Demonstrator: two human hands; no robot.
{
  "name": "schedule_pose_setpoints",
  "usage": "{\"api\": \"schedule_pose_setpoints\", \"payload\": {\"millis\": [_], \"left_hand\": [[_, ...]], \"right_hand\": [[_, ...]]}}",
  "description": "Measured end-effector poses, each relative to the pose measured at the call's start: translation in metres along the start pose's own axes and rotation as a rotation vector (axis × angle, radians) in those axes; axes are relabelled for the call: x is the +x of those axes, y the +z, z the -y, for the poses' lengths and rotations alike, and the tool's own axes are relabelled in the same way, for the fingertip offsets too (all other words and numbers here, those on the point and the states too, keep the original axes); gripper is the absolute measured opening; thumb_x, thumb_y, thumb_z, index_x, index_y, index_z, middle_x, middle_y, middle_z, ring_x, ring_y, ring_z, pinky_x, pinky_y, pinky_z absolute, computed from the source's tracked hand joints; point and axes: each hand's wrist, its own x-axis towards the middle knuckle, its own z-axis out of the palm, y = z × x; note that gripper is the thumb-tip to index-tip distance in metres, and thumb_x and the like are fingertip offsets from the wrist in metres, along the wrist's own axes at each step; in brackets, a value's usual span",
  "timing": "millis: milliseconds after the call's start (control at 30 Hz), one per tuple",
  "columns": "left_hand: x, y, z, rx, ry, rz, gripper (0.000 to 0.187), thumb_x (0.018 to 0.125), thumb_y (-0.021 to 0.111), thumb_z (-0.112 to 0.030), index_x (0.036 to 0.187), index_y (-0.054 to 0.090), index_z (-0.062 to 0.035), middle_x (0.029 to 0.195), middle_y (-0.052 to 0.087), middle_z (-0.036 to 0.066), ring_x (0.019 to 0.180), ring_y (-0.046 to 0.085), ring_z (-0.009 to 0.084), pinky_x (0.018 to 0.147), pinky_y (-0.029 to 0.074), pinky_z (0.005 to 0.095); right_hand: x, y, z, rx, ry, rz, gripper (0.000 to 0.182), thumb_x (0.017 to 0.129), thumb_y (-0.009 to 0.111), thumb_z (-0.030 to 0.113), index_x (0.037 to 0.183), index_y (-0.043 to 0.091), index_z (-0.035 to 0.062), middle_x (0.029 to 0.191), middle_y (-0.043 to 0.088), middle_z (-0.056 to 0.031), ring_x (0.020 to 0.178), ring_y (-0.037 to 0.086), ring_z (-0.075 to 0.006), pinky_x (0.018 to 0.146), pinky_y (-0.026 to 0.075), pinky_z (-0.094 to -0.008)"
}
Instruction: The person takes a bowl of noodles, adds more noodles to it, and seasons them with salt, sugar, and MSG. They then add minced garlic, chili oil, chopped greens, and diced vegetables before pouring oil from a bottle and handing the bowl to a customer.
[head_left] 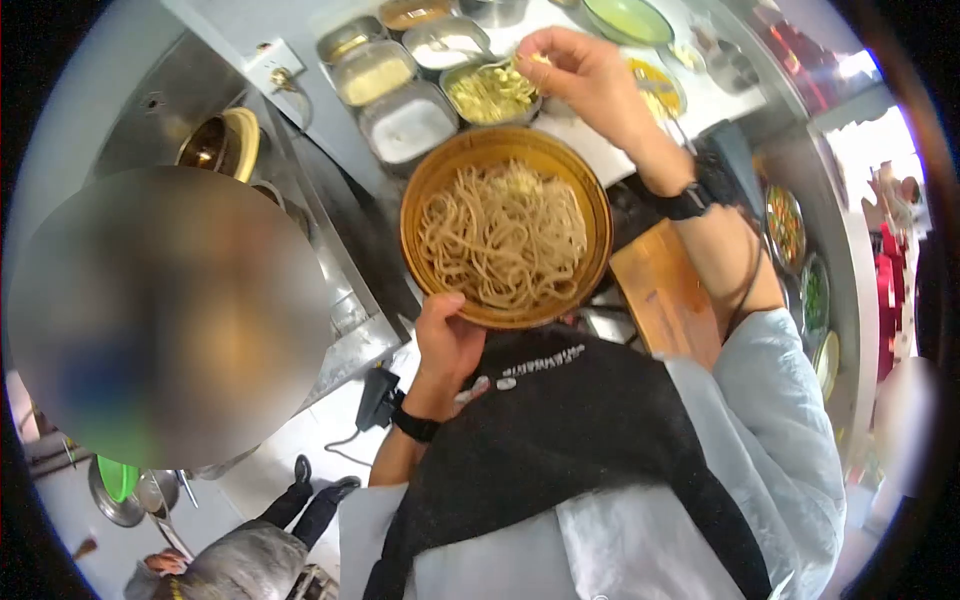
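Observation:
A brown bowl (pixel 408 228) full of brown noodles (pixel 500 245) is held in front of my apron. My left hand (pixel 447 340) grips its near left rim, thumb on top of the edge and the other fingers underneath, out of sight. Beyond the bowl, my right hand (pixel 585 80) is closed in a pinch with a few pale yellow shreds (pixel 538 58) at the fingertips. It is just above and to the right of a metal container of pale yellow chopped pieces (pixel 490 95). Some lighter bits lie over the noodles at the far side of the bowl.
Metal tubs of white (pixel 410 125) and cream-coloured (pixel 375 75) contents stand left of the chopped pieces. A green bowl (pixel 630 20) is at the back. A wooden board (pixel 665 290) lies right of the noodles. Another person (pixel 240 565) is at the lower left. A blurred patch hides the left side.

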Motion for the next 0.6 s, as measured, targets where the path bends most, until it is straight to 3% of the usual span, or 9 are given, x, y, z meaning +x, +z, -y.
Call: {"api": "schedule_pose_setpoints", "payload": {"millis": [67, 100, 133, 233, 333, 400, 467, 500, 600], "left_hand": [[0.007, 0.009, -0.003, 0.015, -0.015, 0.083, 0.054, 0.067, 0.046, -0.008, 0.12, 0.036, 0.002, 0.118, 0.046, 0.014, 0.11, 0.045, 0.0287, 0.095, 0.035, 0.0427], [0.009, 0.011, -0.004, 0.023, -0.06, 0.076, 0.054, 0.067, 0.046, -0.008, 0.12, 0.036, 0.002, 0.118, 0.046, 0.014, 0.11, 0.045, 0.0287, 0.095, 0.035, 0.0427], [0.012, 0.013, -0.004, 0.055, -0.065, 0.089, 0.055, 0.067, 0.046, -0.008, 0.12, 0.036, 0.0022, 0.117, 0.046, 0.015, 0.11, 0.045, 0.0282, 0.094, 0.036, 0.042], [0.017, 0.017, -0.002, 0.127, -0.152, 0.148, 0.055, 0.066, 0.046, -0.008, 0.119, 0.036, 0.0026, 0.115, 0.047, 0.015, 0.109, 0.046, 0.0275, 0.093, 0.038, 0.0408], [0.026, 0.022, 0.011, 0.168, -0.243, 0.17, 0.057, 0.065, 0.046, -0.008, 0.12, 0.036, 0.0026, 0.115, 0.048, 0.015, 0.108, 0.048, 0.0278, 0.091, 0.04, 0.0405], [0.036, 0.021, 0.027, 0.179, -0.349, 0.206, 0.06, 0.064, 0.047, -0.009, 0.122, 0.034, 0.0027, 0.118, 0.046, 0.016, 0.109, 0.047, 0.0286, 0.093, 0.039, 0.0407], [0.035, 0.029, 0.046, 0.236, -0.43, 0.256, 0.065, 0.063, 0.047, -0.012, 0.124, 0.031, 0.0034, 0.12, 0.045, 0.016, 0.112, 0.045, 0.0292, 0.095, 0.037, 0.0416], [0.033, 0.033, 0.058, 0.253, -0.44, 0.266, 0.065, 0.063, 0.048, -0.012, 0.124, 0.032, 0.0033, 0.12, 0.045, 0.016, 0.112, 0.045, 0.0292, 0.095, 0.037, 0.0416], [0.025, 0.037, 0.085, 0.282, -0.504, 0.256, 0.064, 0.063, 0.048, -0.012, 0.124, 0.033, 0.0024, 0.12, 0.045, 0.016, 0.111, 0.045, 0.0289, 0.095, 0.037, 0.0416]], "right_hand": [[-0.028, -0.009, 0.03, -0.116, -0.105, 0.011, 0.016, 0.077, 0.057, 0.016, 0.091, 0.06, 0.008, 0.077, 0.06, -0.0092, 0.063, 0.057, -0.017, 0.057, 0.045, -0.0259], [-0.041, -0.012, 0.038, -0.236, -0.198, 0.096, 0.02, 0.079, 0.059, 0.011, 0.097, 0.056, 0.0034, 0.086, 0.06, -0.0027, 0.072, 0.056, -0.01, 0.064, 0.045, -0.0217], [-0.055, -0.011, 0.039, -0.27, -0.202, 0.206, 0.023, 0.078, 0.06, 0.012, 0.099, 0.055, 0.0032, 0.093, 0.058, -0.0072, 0.078, 0.058, -0.0178, 0.07, 0.046, -0.0254], [-0.088, -0.012, 0.034, -0.483, -0.369, 0.116, 0.023, 0.076, 0.061, 0.013, 0.095, 0.057, 0.0017, 0.091, 0.058, -0.0115, 0.083, 0.057, -0.0267, 0.072, 0.047, -0.0306], [-0.119, -0.046, 0.056, -0.429, -0.128, 0.04, 0.019, 0.073, 0.062, 0.009, 0.089, 0.058, 0.0, 0.089, 0.059, -0.0131, 0.086, 0.057, -0.0271, 0.071, 0.047, -0.0317], [-0.152, -0.056, 0.042, -0.299, -0.028, 0.226, 0.019, 0.068, 0.062, 0.0, 0.087, 0.059, 0.0, 0.091, 0.059, -0.014, 0.089, 0.056, -0.0287, 0.073, 0.047, -0.0327], [-0.18, -0.061, 0.047, -0.402, -0.135, 0.171, 0.025, 0.068, 0.061, 0.0, 0.093, 0.058, 0.0006, 0.097, 0.057, -0.0137, 0.092, 0.054, -0.0295, 0.078, 0.045, -0.0348], [-0.203, -0.075, 0.045, -0.422, 0.001, 0.102, 0.03, 0.069, 0.059, 0.001, 0.099, 0.055, 0.0013, 0.102, 0.056, -0.0137, 0.095, 0.053, -0.0292, 0.082, 0.043, -0.035], [-0.263, -0.135, 0.037, -0.539, 0.422, -0.25, 0.021, 0.074, 0.057, 0.01, 0.094, 0.058, 0.002, 0.092, 0.059, -0.0145, 0.09, 0.055, -0.0295, 0.079, 0.044, -0.0363]]}}
